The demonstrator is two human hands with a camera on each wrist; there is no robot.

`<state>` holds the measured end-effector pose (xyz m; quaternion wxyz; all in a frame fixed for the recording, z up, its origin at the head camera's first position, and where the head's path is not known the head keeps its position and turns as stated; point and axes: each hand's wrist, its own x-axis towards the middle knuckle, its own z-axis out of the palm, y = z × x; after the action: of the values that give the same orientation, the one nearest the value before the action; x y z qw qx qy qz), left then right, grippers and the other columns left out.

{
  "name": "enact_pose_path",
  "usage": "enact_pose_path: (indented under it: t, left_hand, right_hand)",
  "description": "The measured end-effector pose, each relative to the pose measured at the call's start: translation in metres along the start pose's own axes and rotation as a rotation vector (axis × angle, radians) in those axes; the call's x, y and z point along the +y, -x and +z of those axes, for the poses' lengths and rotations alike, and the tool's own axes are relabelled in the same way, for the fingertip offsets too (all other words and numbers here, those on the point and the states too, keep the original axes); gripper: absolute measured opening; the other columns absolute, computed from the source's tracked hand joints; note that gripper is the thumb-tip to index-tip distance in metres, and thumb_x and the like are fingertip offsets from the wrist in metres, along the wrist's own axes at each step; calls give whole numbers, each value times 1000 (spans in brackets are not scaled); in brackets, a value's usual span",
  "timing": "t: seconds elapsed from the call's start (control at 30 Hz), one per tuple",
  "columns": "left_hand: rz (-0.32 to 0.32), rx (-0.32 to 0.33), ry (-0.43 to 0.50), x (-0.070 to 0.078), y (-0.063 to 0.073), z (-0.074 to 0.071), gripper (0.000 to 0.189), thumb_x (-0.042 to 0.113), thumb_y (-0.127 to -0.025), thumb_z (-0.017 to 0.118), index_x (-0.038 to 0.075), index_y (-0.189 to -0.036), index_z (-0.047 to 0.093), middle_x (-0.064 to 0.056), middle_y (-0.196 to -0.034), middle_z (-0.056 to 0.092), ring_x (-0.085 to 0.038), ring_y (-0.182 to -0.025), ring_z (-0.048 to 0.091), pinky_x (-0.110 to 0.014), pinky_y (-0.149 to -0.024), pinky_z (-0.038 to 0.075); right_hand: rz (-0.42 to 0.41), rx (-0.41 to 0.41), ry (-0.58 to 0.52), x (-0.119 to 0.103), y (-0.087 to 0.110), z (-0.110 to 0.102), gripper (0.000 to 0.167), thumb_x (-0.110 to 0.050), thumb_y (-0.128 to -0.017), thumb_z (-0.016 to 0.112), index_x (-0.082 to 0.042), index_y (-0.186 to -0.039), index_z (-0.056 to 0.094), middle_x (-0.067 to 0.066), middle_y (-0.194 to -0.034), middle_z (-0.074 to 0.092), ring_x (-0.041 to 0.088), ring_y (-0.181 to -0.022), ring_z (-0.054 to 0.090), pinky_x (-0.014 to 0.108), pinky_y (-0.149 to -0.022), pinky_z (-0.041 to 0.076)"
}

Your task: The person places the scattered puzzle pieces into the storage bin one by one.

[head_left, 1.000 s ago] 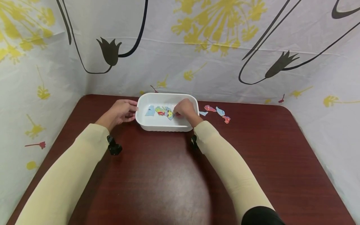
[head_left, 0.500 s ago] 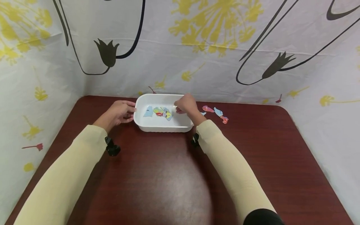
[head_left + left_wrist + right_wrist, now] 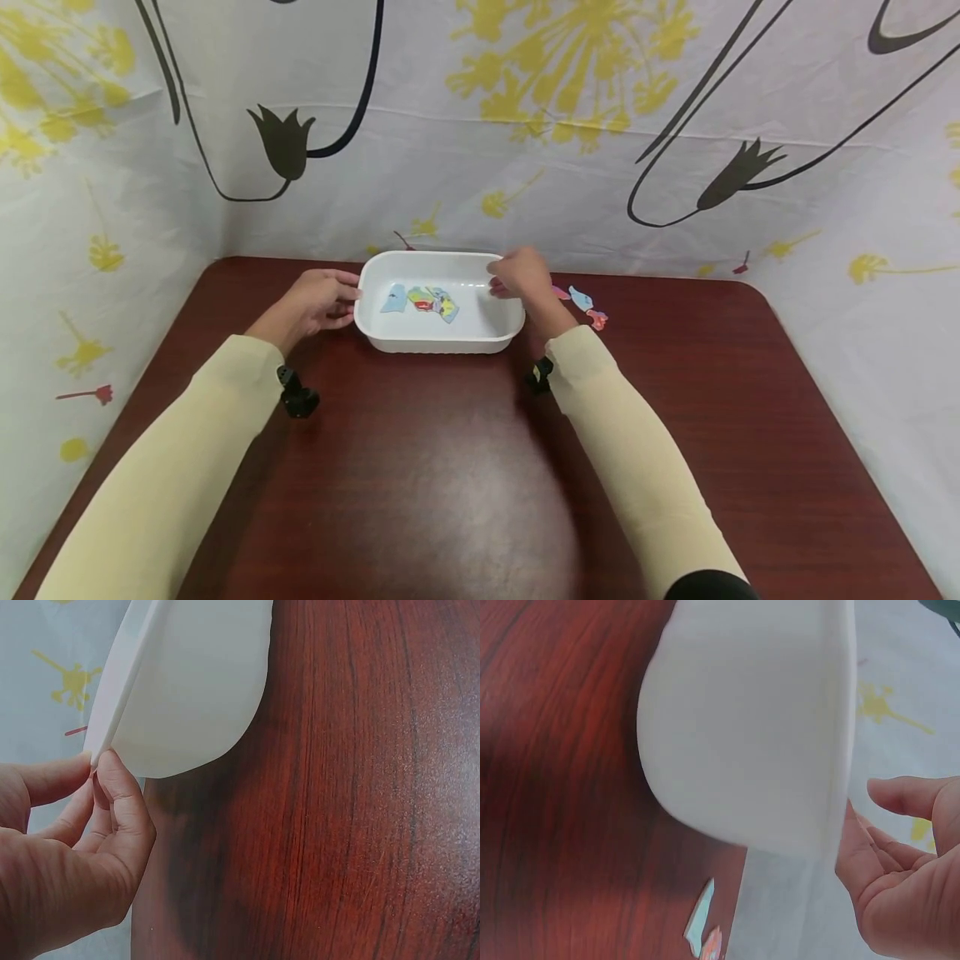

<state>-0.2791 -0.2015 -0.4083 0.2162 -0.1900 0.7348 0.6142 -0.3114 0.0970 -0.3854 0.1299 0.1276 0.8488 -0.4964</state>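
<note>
A white plastic tub [image 3: 438, 344] stands near the far edge of the table. My left hand [image 3: 320, 302] pinches its left rim between thumb and fingers, as the left wrist view shows. My right hand [image 3: 522, 275] is over the tub's right end with nothing seen in its grasp. In the right wrist view its thumb [image 3: 907, 796] is apart from the rim, and the other fingers are partly behind it. Inside the tub lie a light blue flat cutout [image 3: 394, 298] and a cluster of overlapping multicoloured cutouts [image 3: 432, 304].
To the right of the tub, a light blue cutout [image 3: 580, 298] and a red one [image 3: 597, 319] lie on the dark red wood table [image 3: 420, 467]. A pink cutout [image 3: 560, 292] is partly hidden by my right hand. A white patterned cloth [image 3: 420, 167] hangs behind.
My right hand has lifted from the tub's floor and moved right, to its right end. The left hand keeps hold of the left rim.
</note>
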Motion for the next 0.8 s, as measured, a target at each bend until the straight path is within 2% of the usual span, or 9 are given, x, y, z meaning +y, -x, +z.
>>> enact_pose_path:
  t: [0.27,0.43,0.53,0.63,0.8]
  left_hand:
    - [3,0,-11,0,3,0,39,13,-98,57,9,-136,49,-7,-106,54,-16,-78,56,-27,-70,54]
    - [3,4,-17,-1,4,0,40,14,-98,56,9,-138,48,-7,-107,53,-15,-79,55,-26,-70,54]
    - [6,7,-18,-2,4,0,40,14,-99,55,10,-138,48,-6,-106,54,-15,-78,55,-26,-69,54]
    - [6,6,-15,-2,3,-1,40,14,-98,56,9,-137,48,-6,-104,54,-15,-78,56,-26,-69,54]
    - [11,0,-24,-1,3,0,40,14,-98,56,9,-137,49,-5,-105,55,-15,-78,56,-26,-69,54]
  right_hand:
    - [1,-2,-99,7,-1,-24,37,-16,-94,63,5,-123,57,21,-97,69,20,-70,71,38,-80,58]
    - [-3,23,-92,12,0,-39,39,-17,-94,62,5,-125,58,21,-102,68,26,-83,72,41,-84,57]
    - [-8,42,-97,19,0,-50,36,-18,-93,62,5,-121,59,21,-100,68,30,-88,71,42,-85,56]
    - [-9,50,-138,27,0,-62,36,-16,-93,62,6,-121,57,22,-98,67,33,-90,71,42,-85,56]
    - [-11,75,-146,42,-1,-83,38,-15,-93,62,9,-122,58,22,-96,69,29,-85,72,42,-86,56]
